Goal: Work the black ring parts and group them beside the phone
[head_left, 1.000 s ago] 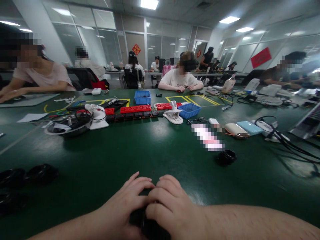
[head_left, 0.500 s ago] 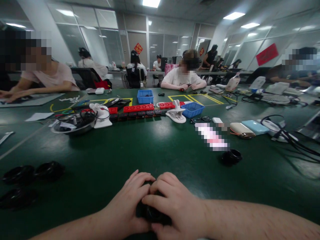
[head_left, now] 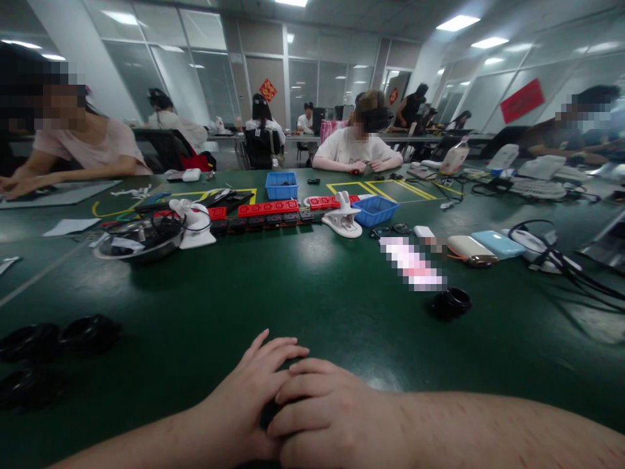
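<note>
My left hand (head_left: 249,394) and my right hand (head_left: 327,410) meet at the near edge of the view, curled round a glossy black ring-shaped part (head_left: 268,412). Only a dark sliver of it shows between the palms; the right hand's fingers cover the rest. The left fingers reach over the top, and the right fingers lie across the front, touching the left hand. A similar black ring-shaped part (head_left: 452,303) stands on the green table to the right. Several more black ring-shaped parts (head_left: 91,332) lie at the left, partly blurred.
Farther back are a metal bowl (head_left: 139,251) of cables, red power strips (head_left: 267,208), a white clip stand (head_left: 342,225) and a blue bin (head_left: 375,212). A phone (head_left: 413,264) and power banks (head_left: 471,251) lie to the right. Other people sit around the table.
My right hand has turned over the black part, its fingers now covering it where more of it showed before. The left hand has moved little. The view has shifted slightly.
</note>
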Demonstrator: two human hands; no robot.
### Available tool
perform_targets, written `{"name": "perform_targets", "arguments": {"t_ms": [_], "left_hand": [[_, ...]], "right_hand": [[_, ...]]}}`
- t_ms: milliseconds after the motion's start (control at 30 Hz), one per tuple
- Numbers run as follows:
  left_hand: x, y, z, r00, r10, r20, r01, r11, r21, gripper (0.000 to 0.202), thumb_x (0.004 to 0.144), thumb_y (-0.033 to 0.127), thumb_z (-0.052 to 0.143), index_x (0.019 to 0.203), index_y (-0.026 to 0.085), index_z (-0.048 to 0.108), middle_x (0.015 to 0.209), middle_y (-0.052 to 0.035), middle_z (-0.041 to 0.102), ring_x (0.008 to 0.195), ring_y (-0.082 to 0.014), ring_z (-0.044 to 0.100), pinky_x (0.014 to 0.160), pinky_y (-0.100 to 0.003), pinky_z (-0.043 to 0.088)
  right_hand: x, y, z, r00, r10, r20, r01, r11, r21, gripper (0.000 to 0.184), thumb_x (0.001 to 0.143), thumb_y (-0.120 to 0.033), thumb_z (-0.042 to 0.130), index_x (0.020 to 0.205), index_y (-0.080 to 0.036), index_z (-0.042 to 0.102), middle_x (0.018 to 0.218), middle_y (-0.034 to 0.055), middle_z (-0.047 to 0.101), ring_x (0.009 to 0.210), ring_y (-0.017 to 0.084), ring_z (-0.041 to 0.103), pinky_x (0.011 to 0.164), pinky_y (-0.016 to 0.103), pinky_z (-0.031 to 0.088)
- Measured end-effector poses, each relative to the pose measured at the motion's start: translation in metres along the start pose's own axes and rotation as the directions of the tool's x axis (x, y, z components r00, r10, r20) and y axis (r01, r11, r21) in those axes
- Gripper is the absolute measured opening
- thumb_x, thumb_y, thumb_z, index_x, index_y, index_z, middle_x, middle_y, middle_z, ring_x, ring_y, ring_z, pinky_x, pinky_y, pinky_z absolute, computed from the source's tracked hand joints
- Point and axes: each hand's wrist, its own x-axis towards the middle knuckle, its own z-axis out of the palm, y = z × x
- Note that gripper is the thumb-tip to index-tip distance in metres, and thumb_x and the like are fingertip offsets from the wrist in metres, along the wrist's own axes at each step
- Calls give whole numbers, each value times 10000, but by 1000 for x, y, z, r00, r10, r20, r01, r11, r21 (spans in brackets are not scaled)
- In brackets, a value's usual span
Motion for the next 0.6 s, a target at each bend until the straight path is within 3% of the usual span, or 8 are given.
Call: {"name": "perform_targets", "arguments": {"t_ms": [100, 200, 267, 333, 433, 500, 600], "left_hand": [[-2, -2, 3, 1000, -1, -13, 2, 1000, 16, 693, 643, 442, 681, 1273, 334, 413, 1302, -46, 446, 1221, -330, 362, 1019, -612, 149], [-3, -3, 6, 998, 6, -68, -5, 1000, 11, 722, 658, 481, 669, 1297, 297, 389, 1288, -66, 460, 1210, -322, 379, 1033, -587, 153], [-3, -3, 7, 997, 19, -77, -19, 1000, 3, 722, 675, 497, 657, 1309, 312, 365, 1298, -59, 452, 1209, -316, 383, 1035, -584, 153], [-2, -2, 7, 998, 23, -67, -23, 1000, -9, 740, 666, 479, 674, 1313, 338, 342, 1314, -49, 436, 1212, -316, 378, 1027, -595, 159], [-1, 0, 6, 997, -1, -74, -2, 999, -36, 750, 654, 385, 690, 1312, 328, 334, 1317, -56, 430, 1214, -299, 380, 1032, -581, 167], [-1, 1, 4, 997, -22, -70, 18, 999, -51, 744, 645, 337, 689, 1305, 309, 348, 1322, -66, 425, 1218, -294, 377, 1038, -574, 158], [-1, 2, 2, 998, -48, -50, 44, 997, -66, 702, 612, 292, 700, 1257, 283, 423, 1328, -66, 423, 1238, -312, 350, 1035, -583, 152]], "right_hand": [[1, -1, -5, 1000, -14, 17, 14, 1000, -3, 133, 840, -256, 484, 867, -202, 602, 1071, -61, 625, 1185, 152, 377, 1072, 339, 203], [0, -4, -15, 998, 22, 59, -21, 1000, -8, 209, 875, -242, 428, 1007, -206, 586, 1187, -63, 572, 1255, 162, 300, 1106, 391, 81], [-2, -6, -21, 997, 75, 16, -74, 997, -18, 265, 889, -248, 387, 1089, -202, 554, 1236, -29, 536, 1260, 160, 297, 1104, 397, 54], [-3, -7, -22, 987, 129, -100, -129, 992, 2, 294, 880, -274, 376, 1108, -178, 535, 1214, 24, 540, 1231, 164, 336, 1093, 397, 85], [-4, -7, -16, 936, 246, -252, -230, 969, 91, 400, 838, -406, 437, 1106, -118, 509, 1112, 86, 561, 1091, 189, 448, 1018, 387, 246], [-3, -6, -9, 899, 324, -296, -295, 945, 139, 515, 799, -524, 470, 1093, -103, 500, 1042, 100, 568, 967, 192, 491, 898, 366, 354], [-2, -5, 0, 872, 381, -307, -355, 924, 140, 503, 763, -574, 497, 999, -131, 528, 939, 80, 576, 867, 187, 494, 775, 346, 390]]}}
